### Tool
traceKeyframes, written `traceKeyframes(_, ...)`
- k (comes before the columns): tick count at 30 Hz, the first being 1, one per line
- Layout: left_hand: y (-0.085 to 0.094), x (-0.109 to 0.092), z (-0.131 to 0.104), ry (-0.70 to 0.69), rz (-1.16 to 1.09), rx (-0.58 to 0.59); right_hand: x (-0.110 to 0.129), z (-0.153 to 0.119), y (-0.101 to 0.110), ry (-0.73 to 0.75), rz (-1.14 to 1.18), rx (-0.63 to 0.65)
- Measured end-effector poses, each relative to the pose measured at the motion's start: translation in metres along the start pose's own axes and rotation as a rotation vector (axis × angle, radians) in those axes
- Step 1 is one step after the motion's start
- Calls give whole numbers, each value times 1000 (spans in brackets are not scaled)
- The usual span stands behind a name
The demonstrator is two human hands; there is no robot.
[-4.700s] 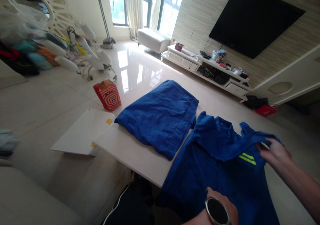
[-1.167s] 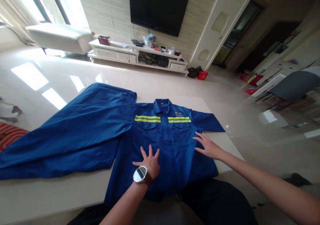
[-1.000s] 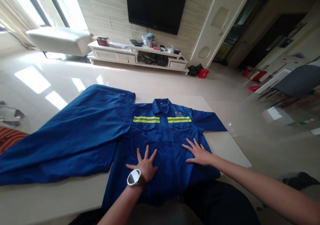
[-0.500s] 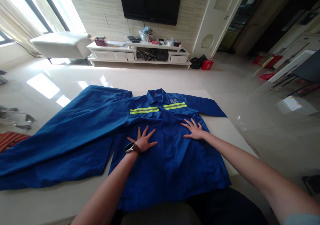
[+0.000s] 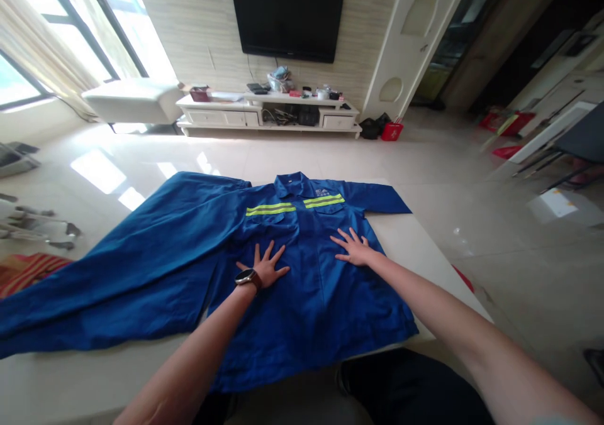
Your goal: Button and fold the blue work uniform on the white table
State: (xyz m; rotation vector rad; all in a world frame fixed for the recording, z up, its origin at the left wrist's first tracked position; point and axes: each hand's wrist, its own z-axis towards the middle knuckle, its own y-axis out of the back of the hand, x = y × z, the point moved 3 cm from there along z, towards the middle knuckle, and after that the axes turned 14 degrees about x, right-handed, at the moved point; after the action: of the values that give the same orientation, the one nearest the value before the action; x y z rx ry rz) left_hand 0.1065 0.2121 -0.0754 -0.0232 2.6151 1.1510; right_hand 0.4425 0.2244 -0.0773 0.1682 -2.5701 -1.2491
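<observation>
A blue work jacket (image 5: 302, 312) lies spread front up, with its collar at the far side and yellow-and-grey reflective stripes across the chest. My left hand (image 5: 265, 268) rests flat on the jacket's left front below the pocket flap, fingers spread; a watch (image 5: 245, 277) with a brown strap is on that wrist. On the other front panel lies my right hand (image 5: 353, 249), also palm down with its fingers apart. More blue cloth (image 5: 136, 274) of the same colour stretches to the left edge, next to and partly overlapping the jacket; I cannot tell its full shape.
Under the clothes is a white table (image 5: 415, 255). Beyond it a low white TV cabinet (image 5: 221, 118) carries small items below a wall-mounted television (image 5: 287, 16). A pale bench (image 5: 132, 101) stands by the window, and a red bag (image 5: 391, 131) sits beside the cabinet.
The view has shifted slightly, showing more of the window side. Both hands stay spread on the jacket, the right one a little farther left in the picture.
</observation>
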Motion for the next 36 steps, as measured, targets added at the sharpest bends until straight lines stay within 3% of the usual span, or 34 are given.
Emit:
traceKeyframes(2,-18,1,-39,-13,18,-67,17,-40,-13,70,-36,-18)
traceKeyframes(4,-40,9,-88,-19,40,-156,28,-97,-33,119,-13,-31)
traceKeyframes(8,-94,51,-201,140,95,-198,31,-237,-105,10,209,57)
traceKeyframes(10,-117,74,-257,250,150,-259,32,-301,-151,-120,258,-88)
traceKeyframes(12,-137,92,-308,414,119,-347,44,-351,-199,-184,284,-329)
traceKeyframes(14,-157,99,-349,539,41,-395,71,-381,-240,-116,296,-550)
traceKeyframes(16,-177,94,-376,565,-3,-403,104,-396,-268,-133,256,-730)
traceKeyframes(18,-192,80,-391,537,20,-414,132,-402,-279,-230,241,-819)
traceKeyframes(21,-201,61,-396,516,84,-446,151,-403,-273,-319,301,-854)
traceKeyframes(25,-195,47,-394,527,101,-467,143,-406,-264,-293,349,-851)
traceKeyframes(30,-192,36,-400,535,130,-522,138,-408,-269,-291,359,-862)
traceKeyframes(36,-196,34,-399,535,116,-531,137,-408,-270,-277,372,-891)
